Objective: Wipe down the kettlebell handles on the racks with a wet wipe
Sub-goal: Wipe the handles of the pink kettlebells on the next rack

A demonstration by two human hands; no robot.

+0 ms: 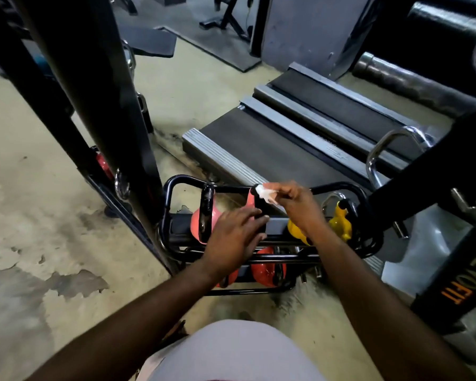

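Wipe [263, 194] pinched in my right hand [294, 207], pressed to the top of the pink kettlebell handle [250, 200] on the rack [186, 177] | left hand [237, 235] flat, fingers straight, over that bell, seemingly to steady it | yellow kettlebells [340, 221] untouched, probably next

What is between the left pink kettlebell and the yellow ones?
Head view: the left hand, and the right hand pinching the wet wipe against another pink kettlebell.
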